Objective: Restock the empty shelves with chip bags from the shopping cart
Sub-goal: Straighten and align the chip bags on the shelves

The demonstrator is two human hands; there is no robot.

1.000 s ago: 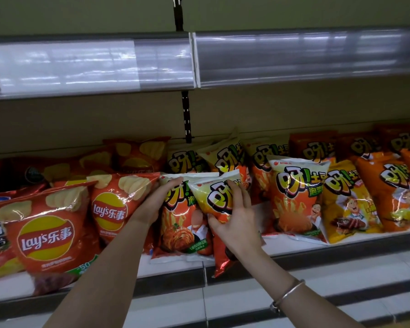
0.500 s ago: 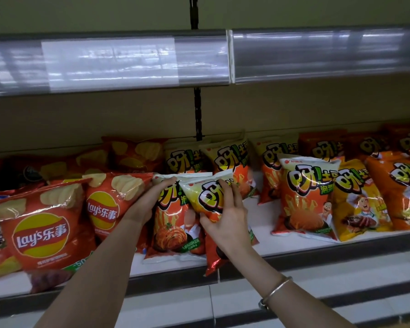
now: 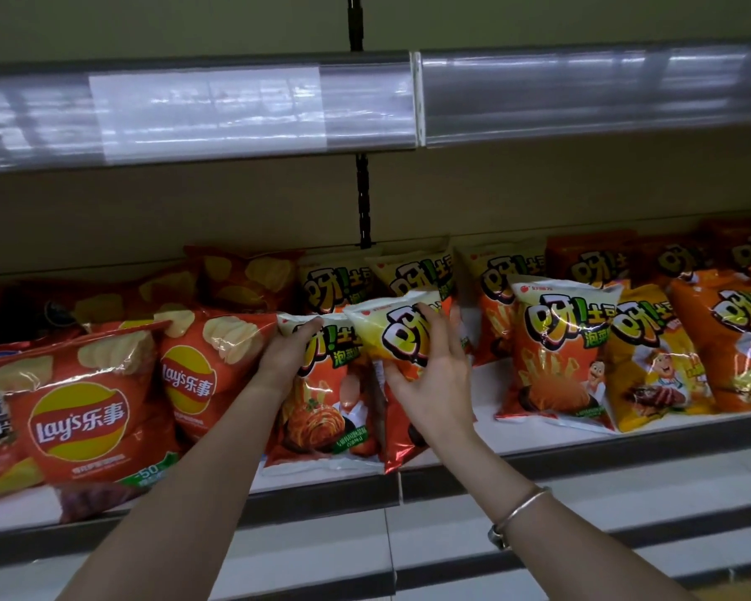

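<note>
Low in the middle of the frame, the right hand grips a tilted bag of chips with a yellow-white top and an orange body. Its fingers are spread across the front and its thumb is curled under the left side, so the bag leans with its top toward the left. The bag's lower corner hangs just over the front lip of the shelf. A metal bangle circles that wrist at the lower right. Just left of it, the left hand holds the top edge of an upright bag of the same brand, fingers curled over the seal. The thumb is hidden, so how firmly it pinches is hard to say. The two bags touch, with the tilted one overlapping the right side of the upright one. At the left of the frame stand two red Lay's bags, the nearer one leaning past the shelf lip. To the right of the hands, well apart from the tilted bag, stands a white-topped bag. A yellow bag is pressed against it, then an orange bag. A back row of similar bags leans on the rear wall. Above runs a clear price rail, and a black slotted post drops behind it at centre.
</note>
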